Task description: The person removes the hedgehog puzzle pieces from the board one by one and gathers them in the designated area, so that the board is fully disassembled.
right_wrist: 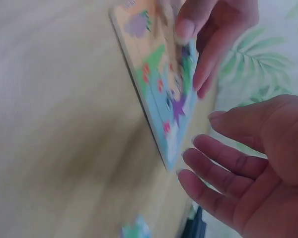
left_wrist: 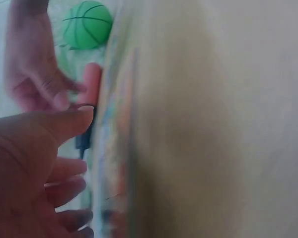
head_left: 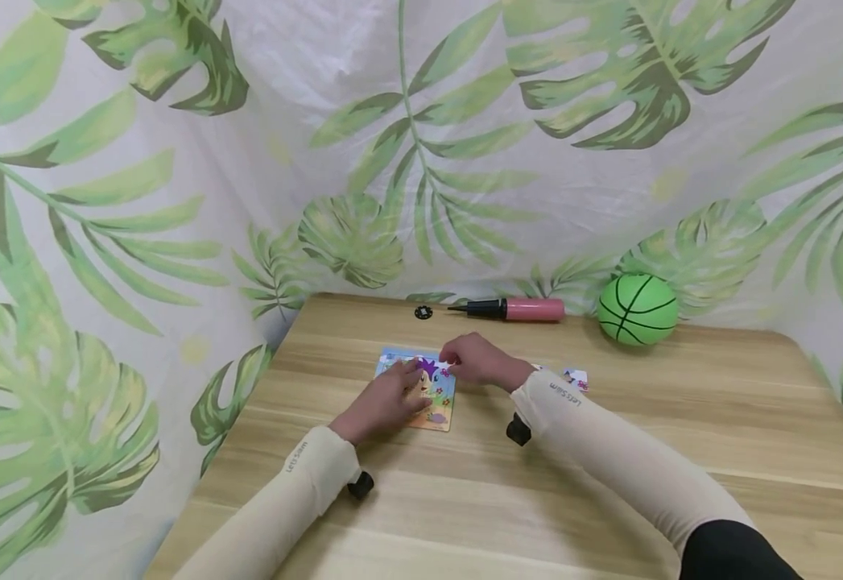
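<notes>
A flat picture puzzle (head_left: 439,411) with a purple-haired cartoon figure lies on the table. My left hand (head_left: 390,396) is over its left half, fingers spread loosely; in the left wrist view the same hand (left_wrist: 35,153) shows nothing in its fingers. At the puzzle's upper right corner hovers my right hand (head_left: 481,360). Its fingers are loosely bent, and the right wrist view shows that hand (right_wrist: 253,168) apart from the puzzle (right_wrist: 161,94) with no piece between thumb and fingers. A small loose puzzle piece (head_left: 576,379) lies beyond my right wrist.
Along the table's back edge lie a pink and black hand pump (head_left: 515,309), a small round black disc (head_left: 423,312) and a green ball (head_left: 638,309). The wooden table (head_left: 464,515) meets a leaf-patterned cloth (head_left: 457,161) behind. Part of another loose piece (head_left: 538,366) shows by the right wrist.
</notes>
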Motion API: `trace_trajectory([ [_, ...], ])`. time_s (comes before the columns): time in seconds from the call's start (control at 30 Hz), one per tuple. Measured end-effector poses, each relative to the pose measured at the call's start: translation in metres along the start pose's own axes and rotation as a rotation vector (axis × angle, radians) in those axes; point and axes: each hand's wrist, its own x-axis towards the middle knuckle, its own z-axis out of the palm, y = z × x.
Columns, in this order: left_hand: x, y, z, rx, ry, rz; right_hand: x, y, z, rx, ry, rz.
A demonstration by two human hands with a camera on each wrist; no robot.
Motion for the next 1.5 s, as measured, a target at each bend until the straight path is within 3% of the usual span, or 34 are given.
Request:
trace_trajectory([
  [0.13, 0.001, -0.003, 0.016, 0.017, -0.004, -0.022, 0.005, -0.006, 0.019, 0.006, -0.017, -0.012],
  [0.23, 0.001, -0.002, 0.02, 0.035, 0.009, -0.021, 0.005, -0.009, 0.028, 0.006, -0.018, -0.023],
  [0.63, 0.0, 0.002, 0.009, 0.022, 0.025, -0.051, 0.007, -0.022, 0.04, -0.052, -0.026, -0.001],
  [1.0, 0.003, 0.005, 0.007, 0.056, 0.018, -0.058, 0.01, -0.015, 0.036, 0.063, -0.061, 0.069],
  [1.17, 0.003, 0.005, 0.007, 0.079, 0.023, -0.05, 0.013, -0.01, 0.033, 0.135, -0.033, 0.093],
  [1.37, 0.004, 0.003, 0.007, 0.085, 0.019, -0.066, 0.012, -0.006, 0.029, 0.254, 0.023, 0.08],
  [1.5, 0.004, 0.002, 0.007, 0.089, 0.002, -0.067, 0.006, -0.001, 0.019, 0.245, 0.035, 0.019],
])
